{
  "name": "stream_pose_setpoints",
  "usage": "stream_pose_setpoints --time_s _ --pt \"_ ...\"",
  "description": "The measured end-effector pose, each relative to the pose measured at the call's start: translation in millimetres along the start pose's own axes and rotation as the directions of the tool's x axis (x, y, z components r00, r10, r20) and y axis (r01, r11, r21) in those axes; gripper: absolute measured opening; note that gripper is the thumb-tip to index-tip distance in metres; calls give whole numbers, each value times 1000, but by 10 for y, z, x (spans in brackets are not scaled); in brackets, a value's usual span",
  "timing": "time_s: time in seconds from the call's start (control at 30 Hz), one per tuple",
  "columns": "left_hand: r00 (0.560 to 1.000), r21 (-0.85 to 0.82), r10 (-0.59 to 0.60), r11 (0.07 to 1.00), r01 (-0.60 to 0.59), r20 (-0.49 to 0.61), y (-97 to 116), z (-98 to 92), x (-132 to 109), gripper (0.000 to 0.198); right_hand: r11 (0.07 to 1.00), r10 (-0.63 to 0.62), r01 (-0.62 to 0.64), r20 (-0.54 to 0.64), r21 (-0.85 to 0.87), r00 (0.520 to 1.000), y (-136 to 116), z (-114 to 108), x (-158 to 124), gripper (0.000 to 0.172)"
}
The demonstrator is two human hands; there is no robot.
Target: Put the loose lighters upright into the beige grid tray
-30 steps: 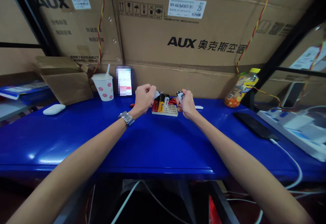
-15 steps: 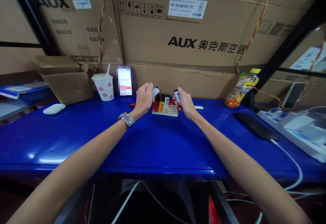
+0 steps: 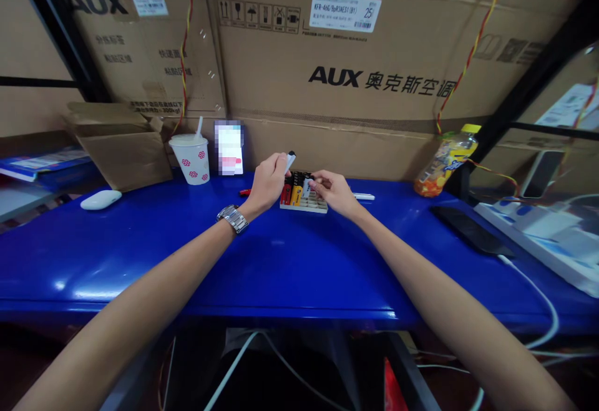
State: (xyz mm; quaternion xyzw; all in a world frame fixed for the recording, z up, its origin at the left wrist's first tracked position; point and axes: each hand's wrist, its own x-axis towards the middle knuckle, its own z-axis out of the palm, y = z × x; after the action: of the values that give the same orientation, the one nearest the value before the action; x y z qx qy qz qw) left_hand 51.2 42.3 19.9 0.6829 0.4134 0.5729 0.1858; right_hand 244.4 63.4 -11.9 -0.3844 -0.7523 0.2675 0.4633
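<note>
My left hand (image 3: 269, 183) is closed around a white lighter (image 3: 291, 161) with a black top, held tilted just above the tray's left side. My right hand (image 3: 334, 189) pinches at the tray's back right, its fingertips at a white lighter (image 3: 307, 188); they partly hide what they hold. The pale divided tray (image 3: 311, 207) has small square compartments. Upright in it stand a red lighter (image 3: 286, 195), a yellow lighter (image 3: 296, 195) and several others with black tops. The front right compartments show bare.
A red item (image 3: 244, 193) lies left of the tray, a white stick-like item (image 3: 365, 196) right. Around the blue table (image 3: 281, 261) are a paper cup (image 3: 191, 160), lit phone (image 3: 229, 149), white case (image 3: 101, 199), drink bottle (image 3: 444, 164), charging phone (image 3: 468, 229) and power strip (image 3: 538, 242).
My right hand has moved left and down to the tray, and the white lighter it held up no longer shows above it. The lighter in my left hand has turned more upright.
</note>
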Motion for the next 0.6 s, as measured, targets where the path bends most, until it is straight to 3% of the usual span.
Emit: stream_pose_setpoints --time_s 0.1,0.33,0.6 --pt "1000 12 27 1000 -27 8 18 5 -8 25 999 47 -47 11 20 999 -4 30 -17 31" --pt "989 -34 149 988 -149 13 27 24 -31 8 999 -16 12 -98 -47 995 -153 -2 -59 32" --pt "953 -29 260 965 -259 153 121 33 -114 7 997 1 8 -106 83 994 -470 47 -75 38"
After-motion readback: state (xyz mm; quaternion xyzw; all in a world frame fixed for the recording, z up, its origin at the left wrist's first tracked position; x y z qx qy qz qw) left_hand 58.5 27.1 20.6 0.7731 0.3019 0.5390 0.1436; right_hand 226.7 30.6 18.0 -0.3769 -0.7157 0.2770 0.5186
